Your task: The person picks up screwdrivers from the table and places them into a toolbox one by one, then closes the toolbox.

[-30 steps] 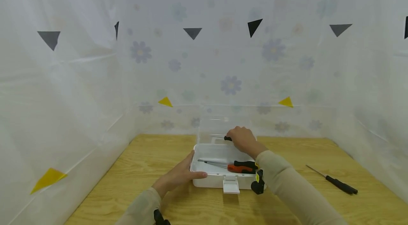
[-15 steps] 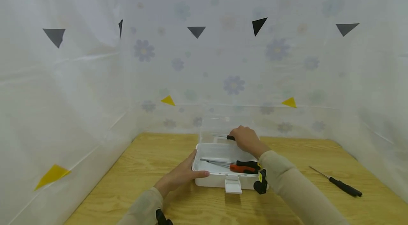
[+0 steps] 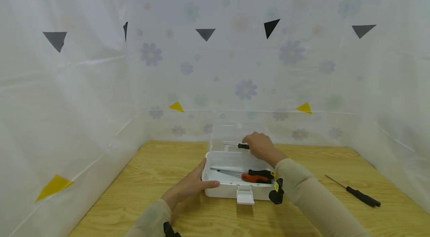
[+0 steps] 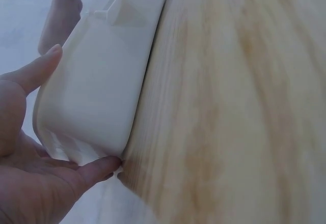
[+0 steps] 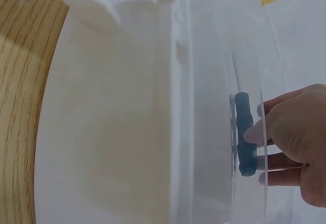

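The head view looks forward and down on the white box (image 3: 235,177) from well behind it, while the left wrist view hugs its near left corner (image 4: 97,96) and the right wrist view presses close along its front wall (image 5: 112,122).

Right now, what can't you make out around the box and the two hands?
- Right hand: its grip on the screwdriver is hidden by its own back in the head view, and blurred behind the clear lid in the right wrist view.
- Box: the left wrist view shows only its outer wall.
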